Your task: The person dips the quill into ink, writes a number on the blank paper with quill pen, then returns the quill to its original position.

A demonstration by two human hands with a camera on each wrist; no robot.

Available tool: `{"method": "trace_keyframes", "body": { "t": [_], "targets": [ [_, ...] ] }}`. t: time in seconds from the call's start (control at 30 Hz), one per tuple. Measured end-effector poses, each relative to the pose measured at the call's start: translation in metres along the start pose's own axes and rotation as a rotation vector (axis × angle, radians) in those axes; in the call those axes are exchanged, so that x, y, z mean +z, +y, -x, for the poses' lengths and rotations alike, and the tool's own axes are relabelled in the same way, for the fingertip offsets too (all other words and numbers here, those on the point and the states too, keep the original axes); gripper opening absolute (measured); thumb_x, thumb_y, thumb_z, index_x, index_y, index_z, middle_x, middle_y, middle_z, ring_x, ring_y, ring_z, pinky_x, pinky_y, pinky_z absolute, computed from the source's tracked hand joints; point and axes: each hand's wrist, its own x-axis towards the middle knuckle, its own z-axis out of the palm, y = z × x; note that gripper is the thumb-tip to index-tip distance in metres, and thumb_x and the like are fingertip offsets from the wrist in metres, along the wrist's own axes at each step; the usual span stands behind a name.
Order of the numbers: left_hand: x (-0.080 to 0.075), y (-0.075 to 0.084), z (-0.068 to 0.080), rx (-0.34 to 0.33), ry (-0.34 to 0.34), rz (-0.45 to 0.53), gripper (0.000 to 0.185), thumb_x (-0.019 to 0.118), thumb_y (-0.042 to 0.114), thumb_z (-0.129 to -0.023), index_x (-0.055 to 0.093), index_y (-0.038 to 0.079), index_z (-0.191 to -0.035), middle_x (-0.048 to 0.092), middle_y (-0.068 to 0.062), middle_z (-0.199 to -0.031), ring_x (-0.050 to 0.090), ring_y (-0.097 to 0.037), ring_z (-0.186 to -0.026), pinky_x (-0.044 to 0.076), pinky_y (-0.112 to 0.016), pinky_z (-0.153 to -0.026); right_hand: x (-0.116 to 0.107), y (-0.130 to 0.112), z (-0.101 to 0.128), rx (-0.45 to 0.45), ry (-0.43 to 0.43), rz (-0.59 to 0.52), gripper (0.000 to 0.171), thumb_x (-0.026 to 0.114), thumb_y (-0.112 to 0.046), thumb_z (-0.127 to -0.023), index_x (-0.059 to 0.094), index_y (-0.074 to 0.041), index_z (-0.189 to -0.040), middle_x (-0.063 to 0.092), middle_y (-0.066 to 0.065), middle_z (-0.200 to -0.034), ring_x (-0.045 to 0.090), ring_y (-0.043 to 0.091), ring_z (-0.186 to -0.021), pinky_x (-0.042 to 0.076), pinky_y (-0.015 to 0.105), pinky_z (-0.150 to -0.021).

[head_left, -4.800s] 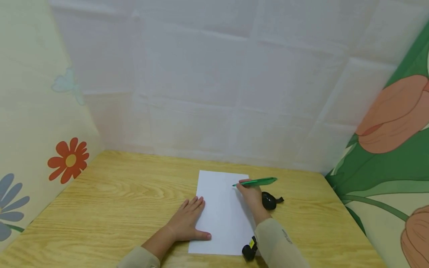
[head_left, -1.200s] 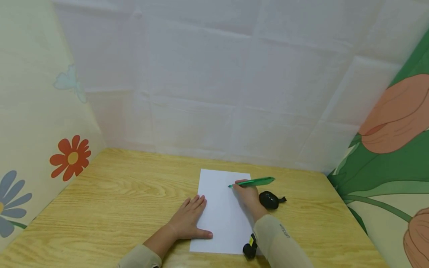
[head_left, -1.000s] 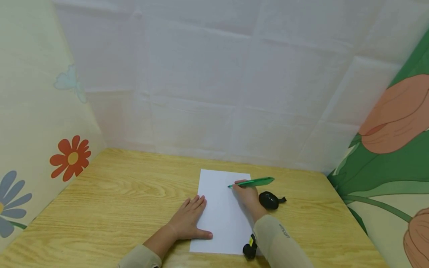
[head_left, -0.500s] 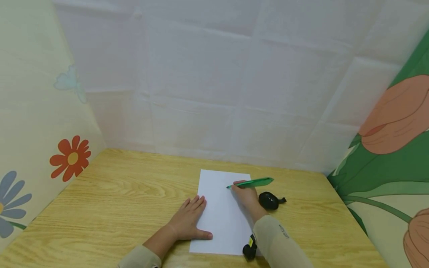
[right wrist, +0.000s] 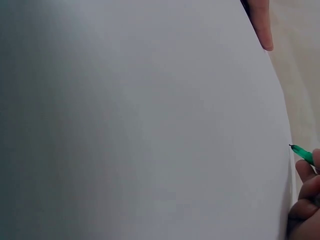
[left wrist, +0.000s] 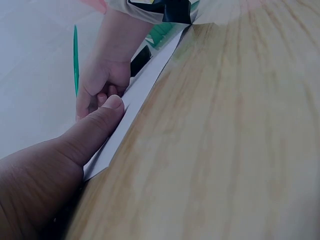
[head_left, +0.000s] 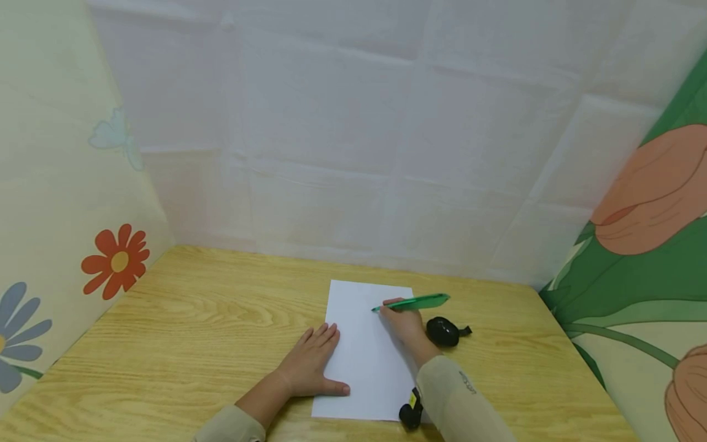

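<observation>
Right hand (head_left: 407, 324) pinches the green pen (head_left: 415, 302), fingers (right wrist: 306, 176) curled round the barrel near the tip. Pen lies nearly level, tip pointing left, over the upper half of the white sheet (head_left: 367, 356). I can't tell whether the tip touches the paper; in the right wrist view it sits right at the sheet's edge, no ink mark visible.

Left hand (head_left: 310, 363) lies flat, fingers straight, on the sheet's left edge, thumb (left wrist: 97, 131) laid across onto the paper near the bottom left corner. It holds nothing, only presses down.

The sheet lies on the tabletop (head_left: 188, 319), right of centre and toward the near edge, long side running away from me.

Versus 4.8 s ago: the pen tip has crept left across the sheet, from near the right edge toward its middle, and the right hand has gone with it. Over the last second the shift is small but steady, same direction. Left hand and sheet haven't moved. Paper reads blank in every frame.

A black rounded object (head_left: 444, 331) sits on the tabletop just right of the right hand, off the sheet, unchanged. A black wrist unit (head_left: 411, 413) with a yellow tag shows at the right sleeve (head_left: 455, 399), by the sheet's near right corner.
</observation>
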Motion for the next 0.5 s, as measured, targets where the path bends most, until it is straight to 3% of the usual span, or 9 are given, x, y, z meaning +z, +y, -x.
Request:
{"method": "trace_keyframes", "body": {
  "t": [0.5],
  "targets": [
    [0.0005,-0.0019,-0.0007,0.003,-0.003,0.000,0.116,0.065,0.075,-0.073,0.030,-0.004,-0.151,0.025,-0.018,-0.161,0.019,-0.036,-0.151,0.016,-0.056,-0.122,0.0019,0.0006,-0.0010,0.000,-0.008,-0.010,0.019,0.071,-0.018,-0.088,0.073,-0.003,-0.100,0.073,0.013,-0.103,0.066,0.029,-0.102,0.054,0.041,-0.091]
  ]
}}
